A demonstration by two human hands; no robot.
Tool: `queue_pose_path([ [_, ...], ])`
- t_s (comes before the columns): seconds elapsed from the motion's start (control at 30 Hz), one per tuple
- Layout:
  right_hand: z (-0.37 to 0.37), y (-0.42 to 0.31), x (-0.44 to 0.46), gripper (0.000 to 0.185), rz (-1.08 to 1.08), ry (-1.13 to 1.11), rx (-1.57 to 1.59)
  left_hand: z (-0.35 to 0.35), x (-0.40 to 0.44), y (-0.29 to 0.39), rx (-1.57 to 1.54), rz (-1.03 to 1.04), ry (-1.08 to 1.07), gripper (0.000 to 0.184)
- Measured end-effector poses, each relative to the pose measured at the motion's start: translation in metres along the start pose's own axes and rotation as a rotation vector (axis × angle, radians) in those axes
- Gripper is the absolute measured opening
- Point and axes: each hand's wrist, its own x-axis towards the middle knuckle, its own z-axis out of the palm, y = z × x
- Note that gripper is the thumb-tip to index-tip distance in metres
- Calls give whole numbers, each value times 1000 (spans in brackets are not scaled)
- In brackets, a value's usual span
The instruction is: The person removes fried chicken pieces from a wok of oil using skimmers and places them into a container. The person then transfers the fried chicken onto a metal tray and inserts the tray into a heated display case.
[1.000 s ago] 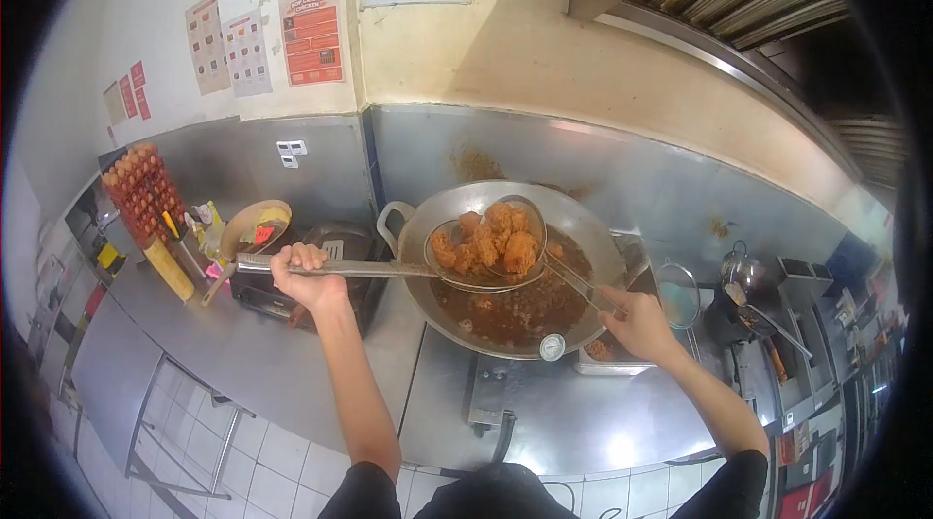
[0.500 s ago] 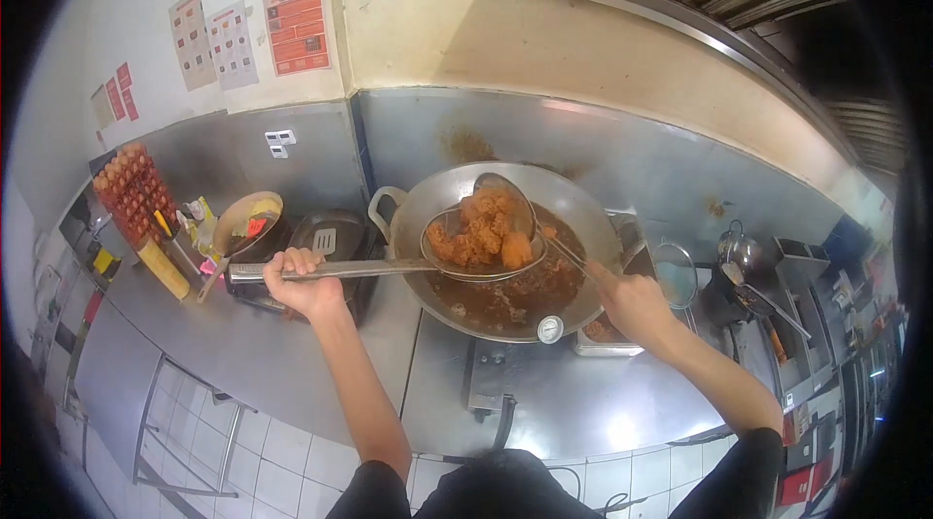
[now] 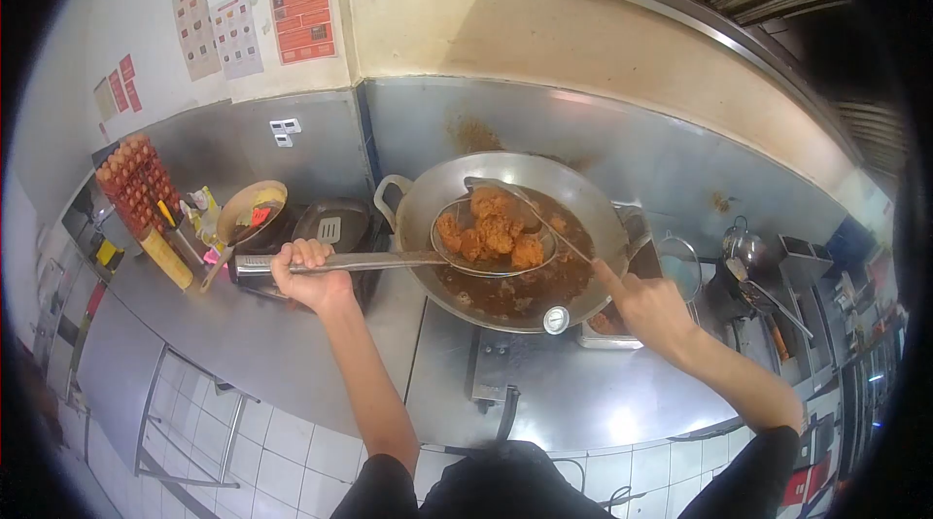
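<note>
My left hand (image 3: 316, 276) is wrapped round the long metal handle of a strainer (image 3: 389, 261). Its basket lies over the wok and carries several pieces of brown fried chicken (image 3: 496, 232). With my right hand (image 3: 646, 310) I grip the thin handle of a ladle (image 3: 559, 227), whose head (image 3: 483, 185) is at the far side of the chicken. Beneath both tools sits a large wok (image 3: 437, 174) of dark brown oil (image 3: 486, 300) with bits floating in it. A round dial thermometer (image 3: 556, 320) is at the wok's near rim.
Left of the wok are a black pan (image 3: 335, 223) with a slotted turner (image 3: 330, 229), a wooden-handled pan (image 3: 255, 200) and stacked egg trays (image 3: 136, 174). A metal tray (image 3: 610, 336) sits partly under the wok's right side. Further right are a sieve (image 3: 680, 266) and a dark pot (image 3: 729, 286).
The ladle's head has turned from facing the chicken to lying flatter at its far left. The chicken pieces have settled and spread in the strainer. My right hand has shifted slightly right.
</note>
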Motion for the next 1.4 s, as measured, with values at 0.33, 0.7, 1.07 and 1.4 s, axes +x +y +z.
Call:
queue_pose_path([
  [0.33,-16,-1,0,62,-162,46,-136,-6,0,0,32,-6,-20,29],
  [0.7,-24,0,3,72,-111,19,-42,2,-6,5,-6,18,-5,29],
  [1.07,19,69,-25,41,458,211,396,34,-3,27,57,47,-92,26],
  [1.4,96,131,-79,20,689,283,528,109,-14,41,59,93,-229,28],
])
